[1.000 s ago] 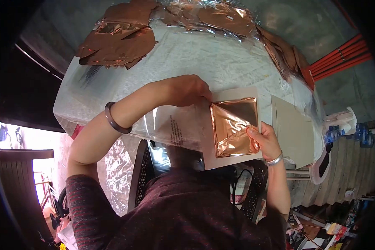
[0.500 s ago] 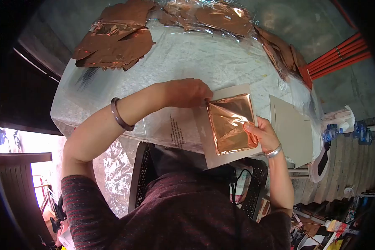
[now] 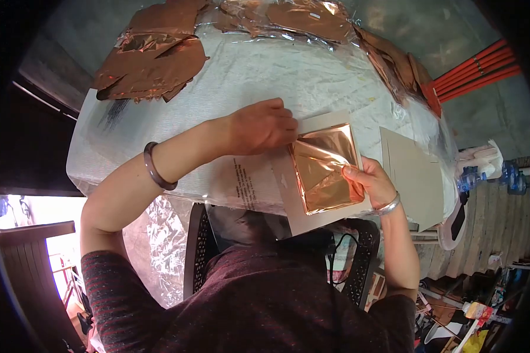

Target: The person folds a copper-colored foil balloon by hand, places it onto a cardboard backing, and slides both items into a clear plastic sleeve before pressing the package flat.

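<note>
My right hand (image 3: 376, 183) grips the right edge of a grey-white cardboard sheet (image 3: 321, 221), with its thumb pressing on the shiny copper-coloured foil packet (image 3: 327, 170) that lies on it. The sheet is tilted over the table's near edge. At the sheet's upper left, my left hand (image 3: 265, 128) is closed with curled fingers, close to the packet's corner. What its fingertips pinch is hidden. Beneath that hand spreads clear plastic with printed text (image 3: 243, 182), left of the sheet.
Brown-copper foil pieces (image 3: 153, 67) lie at the far left of the plastic-covered table (image 3: 259, 73), with more foil in clear wrap (image 3: 306, 20) along the back. Grey cardboard sheets (image 3: 412, 176) rest at the right. Orange-red poles (image 3: 474, 70) stand beyond.
The view has shifted slightly. My left hand's knuckles have turned, and its fingers show more plainly beside the foil packet. My right hand keeps its hold on the cardboard.
</note>
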The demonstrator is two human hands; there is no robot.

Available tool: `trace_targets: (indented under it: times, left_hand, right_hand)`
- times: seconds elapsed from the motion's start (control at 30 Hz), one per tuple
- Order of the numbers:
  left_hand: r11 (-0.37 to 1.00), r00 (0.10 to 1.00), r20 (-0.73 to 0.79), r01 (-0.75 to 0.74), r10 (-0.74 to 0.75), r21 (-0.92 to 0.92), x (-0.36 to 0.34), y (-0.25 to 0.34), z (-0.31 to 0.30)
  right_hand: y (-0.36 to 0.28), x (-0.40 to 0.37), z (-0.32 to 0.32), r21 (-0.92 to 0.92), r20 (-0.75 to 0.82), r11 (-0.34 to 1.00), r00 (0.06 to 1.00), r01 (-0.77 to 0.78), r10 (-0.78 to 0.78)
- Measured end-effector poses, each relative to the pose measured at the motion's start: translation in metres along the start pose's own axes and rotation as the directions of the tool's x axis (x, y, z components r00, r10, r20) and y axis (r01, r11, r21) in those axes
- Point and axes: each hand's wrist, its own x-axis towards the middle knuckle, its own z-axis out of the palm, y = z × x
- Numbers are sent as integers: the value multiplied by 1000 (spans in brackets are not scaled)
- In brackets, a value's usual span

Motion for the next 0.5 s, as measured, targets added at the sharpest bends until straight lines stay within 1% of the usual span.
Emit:
trace_targets:
  times: [0.07,0.1,0.13,0.17,0.2,0.23,0.27,0.33,0.4,0.47,0.5]
  left_hand:
    - [997,1000,-25,-11,9,-77,-2,0,7]
    - [997,1000,-22,-15,14,-81,-1,2,6]
    - [987,1000,3,29,-29,-157,-1,6,6]
    - [970,997,32,75,-70,-231,-1,11,6]
    - [970,997,35,70,-64,-234,0,15,7]
    - [972,999,12,54,-52,-228,0,19,7]
    - [974,999,-10,37,-40,-222,0,24,8]
    - [968,999,1,33,-34,-247,2,35,8]
    - [963,999,12,34,-32,-269,3,48,9]
    - [923,993,85,109,-83,-370,5,63,12]
    - [923,993,87,108,-82,-369,5,68,10]
  right_hand:
    - [-8,-2,9,18,5,1000,1000,6,-6]
    - [-13,-4,11,31,11,999,1000,16,-17]
    - [-16,-6,12,37,7,999,1000,13,-13]
    - [-20,-7,11,51,42,999,999,-17,15]
    - [-21,-8,11,64,76,997,996,-44,40]
    - [-14,-5,15,33,-3,999,1000,17,-17]
    - [-11,-5,13,38,-8,999,1000,17,-16]
    - [-8,-4,8,67,32,998,999,13,-15]
    - [-4,-2,6,65,27,998,999,16,-18]
    - [-1,0,6,63,24,998,1000,18,-20]
    - [-1,0,7,52,9,998,999,35,-35]
